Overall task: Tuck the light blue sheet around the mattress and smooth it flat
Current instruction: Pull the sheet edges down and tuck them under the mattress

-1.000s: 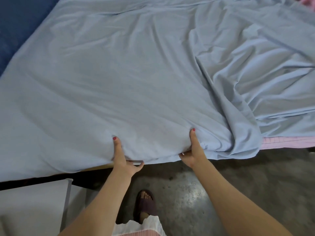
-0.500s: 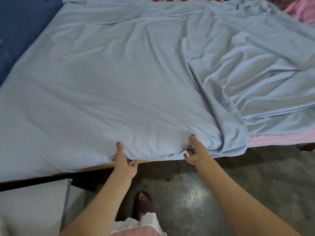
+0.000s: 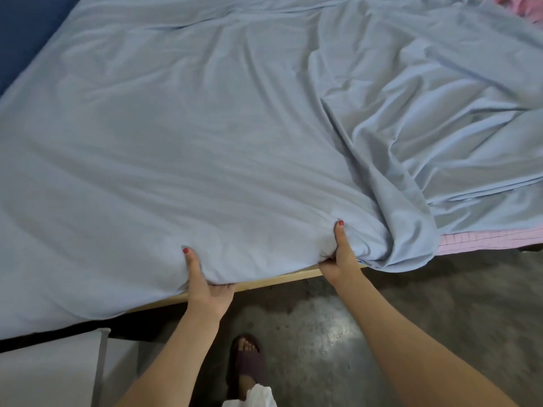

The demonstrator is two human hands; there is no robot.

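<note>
A light blue sheet (image 3: pixel 205 142) is lying spread over the mattress (image 3: pixel 487 239), covering nearly all of it. Only a strip of the mattress's pink checked side is showing at the sheet's right near corner. To the left of the sheet a dark blue surface (image 3: pixel 26 33) is showing, and at its far right corner a bit of pink fabric (image 3: pixel 523 7) is peeking in. Under the sheet's near edge a pale wooden bed frame rail (image 3: pixel 276 280) is running, with grey mottled concrete floor (image 3: pixel 411 304) below it. A white box-like object (image 3: pixel 50 371) is standing below the sheet's left near edge, partly hiding the dark gap beneath the bed. One foot in a dark purple slipper (image 3: pixel 248 362) is standing on the floor, just below the rail.

Both hands are gripping the sheet's near edge, well apart from each other. The left hand (image 3: pixel 205 286) is pinching the hem, thumb lying up on top of the cloth and fingers curling beneath it. The right hand (image 3: pixel 338 257) is clamping a bunched fold the same way, thumb on top, fingers hidden underneath.

The sheet is looking soft and thin, lying fairly smooth with shallow ripples on its left and middle, while its right part is gathering into deep, long folds that are draping over the near corner.
</note>
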